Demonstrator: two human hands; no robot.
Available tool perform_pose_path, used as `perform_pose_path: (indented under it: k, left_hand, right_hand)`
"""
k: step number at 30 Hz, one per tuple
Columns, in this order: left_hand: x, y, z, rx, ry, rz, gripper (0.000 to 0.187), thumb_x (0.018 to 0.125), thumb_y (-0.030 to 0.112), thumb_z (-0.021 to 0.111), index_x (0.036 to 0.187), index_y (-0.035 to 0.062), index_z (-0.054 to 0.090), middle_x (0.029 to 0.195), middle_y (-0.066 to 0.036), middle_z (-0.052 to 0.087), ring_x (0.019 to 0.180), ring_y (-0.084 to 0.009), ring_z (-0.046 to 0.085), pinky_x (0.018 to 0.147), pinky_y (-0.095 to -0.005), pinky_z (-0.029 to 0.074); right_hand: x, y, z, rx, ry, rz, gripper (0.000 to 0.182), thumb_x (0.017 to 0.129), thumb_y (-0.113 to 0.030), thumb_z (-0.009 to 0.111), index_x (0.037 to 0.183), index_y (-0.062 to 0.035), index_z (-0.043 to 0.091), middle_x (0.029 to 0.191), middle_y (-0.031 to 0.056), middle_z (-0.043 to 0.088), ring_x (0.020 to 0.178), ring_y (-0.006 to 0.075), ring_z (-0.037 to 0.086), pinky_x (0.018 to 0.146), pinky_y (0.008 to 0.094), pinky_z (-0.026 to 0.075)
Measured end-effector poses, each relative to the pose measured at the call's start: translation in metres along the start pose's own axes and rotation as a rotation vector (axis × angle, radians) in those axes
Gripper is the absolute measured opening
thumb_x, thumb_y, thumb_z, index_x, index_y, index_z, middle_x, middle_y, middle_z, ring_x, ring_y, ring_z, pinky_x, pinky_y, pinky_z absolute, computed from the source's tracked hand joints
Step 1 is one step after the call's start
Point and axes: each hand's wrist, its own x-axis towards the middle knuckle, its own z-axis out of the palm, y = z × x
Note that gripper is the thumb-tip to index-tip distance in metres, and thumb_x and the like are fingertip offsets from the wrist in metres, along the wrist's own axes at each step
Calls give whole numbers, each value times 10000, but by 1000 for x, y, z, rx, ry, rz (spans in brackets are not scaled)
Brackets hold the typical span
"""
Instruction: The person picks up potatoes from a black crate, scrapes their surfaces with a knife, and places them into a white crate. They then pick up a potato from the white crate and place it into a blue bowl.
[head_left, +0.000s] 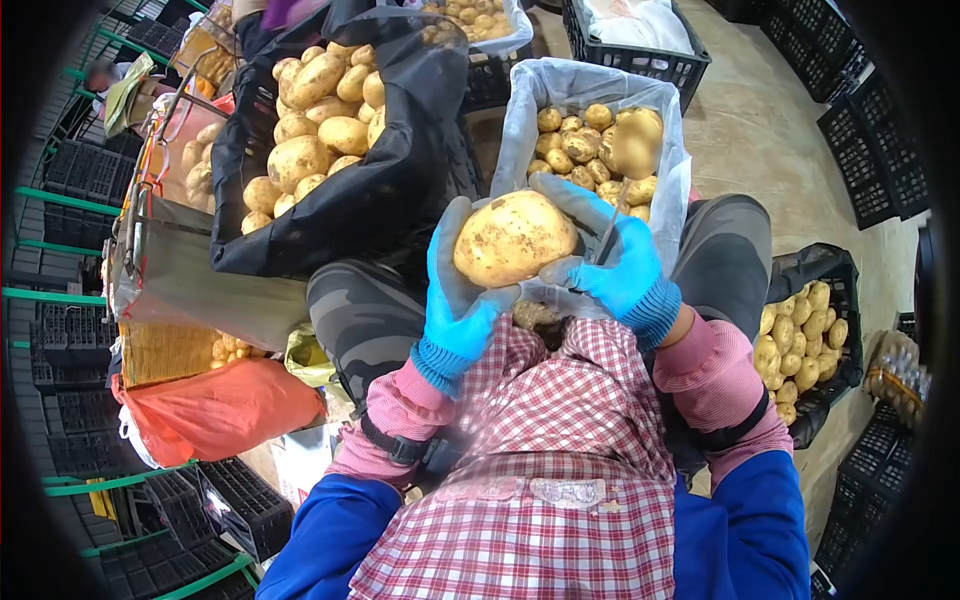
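A large yellow potato (pixel 515 238) with brown dirt specks is held between my two hands, above my lap. My left hand (pixel 458 300), in a blue glove with grey palm and fingers, wraps its left and lower side. My right hand (pixel 622 262), gloved alike, has its fingers and thumb closed on the potato's right side. A thin, dark, blade-like strip (pixel 610 222) shows at the right hand's fingers; its lower end is hidden. Just beyond the hands stands a crate lined with clear plastic (pixel 672 130), with smaller potatoes (pixel 580 145) in it.
At the left stands a black-lined crate (pixel 330 225) heaped with large potatoes (pixel 305 160). Another black-lined crate of potatoes (pixel 800 345) is to my right. A red sack (pixel 225 410) lies at the lower left. Stacked black crates (pixel 875 145) line the right side.
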Motion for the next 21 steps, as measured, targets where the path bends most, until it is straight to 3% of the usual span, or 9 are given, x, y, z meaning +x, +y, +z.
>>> perform_pose_path:
  k: [2,5,8,10,12,14,17,18,21]
  left_hand:
    - [0,-1,-1,-11,-9,-12,1039,817,193,824,1582,88,129,1528,-166,357,1390,-294,426,1142,-446,391]
    - [1,3,-3,-13,-23,-107,989,807,162,822,1564,81,190,1494,-158,397,1381,-294,436,1138,-439,401]
    - [1,-3,-11,134,-2,-165,942,785,155,840,1528,65,268,1456,-146,441,1364,-282,450,1132,-427,409]
    - [2,-13,-18,351,-8,4,887,782,226,862,1480,27,353,1416,-143,463,1324,-252,464,1107,-402,412]
    - [6,-12,-21,585,-122,209,862,768,269,850,1463,22,404,1440,-188,434,1366,-340,418,1150,-416,329]
    - [1,-21,-19,529,-98,161,888,753,197,867,1475,21,381,1446,-156,412,1363,-292,418,1144,-397,336]
    - [-6,-1,-12,-56,-50,-97,904,786,265,842,1506,37,345,1480,-118,432,1378,-252,422,1160,-379,335]
    - [-8,11,-12,-76,-6,-80,906,784,259,847,1505,38,345,1481,-111,432,1371,-241,428,1154,-376,346]
    - [-4,62,-37,41,182,51,886,780,214,853,1492,37,355,1464,-107,451,1360,-223,438,1134,-372,380]
  right_hand:
    - [0,0,-2,-48,-34,23,853,791,-204,831,1468,79,397,1518,187,446,1387,257,454,1166,397,351]
    - [-1,1,2,-241,-2,-78,734,754,-47,816,1419,19,513,1343,131,611,1221,193,580,1033,332,480]
    - [-7,4,-6,-366,-9,44,703,812,-142,790,1426,30,494,1359,153,596,1237,213,574,1040,349,473]
    - [0,17,-5,-196,-10,34,725,852,-238,759,1440,58,455,1356,181,586,1236,240,576,1056,377,460]
    - [4,25,-12,-281,-53,-33,732,823,-200,747,1434,74,452,1357,197,577,1244,258,569,1072,382,446]
    - [1,3,0,-221,21,141,683,843,-216,749,1405,74,493,1371,173,571,1240,248,566,1050,366,458]
    - [2,15,-3,-93,223,158,503,940,-308,700,1276,51,598,1139,123,690,1006,160,650,871,279,525]
    - [6,19,-6,-102,232,101,382,970,-296,651,1175,27,637,954,86,713,782,110,650,674,237,527]
    - [4,-7,4,-128,320,219,338,971,-300,637,1120,4,648,861,77,696,635,105,618,520,232,479]
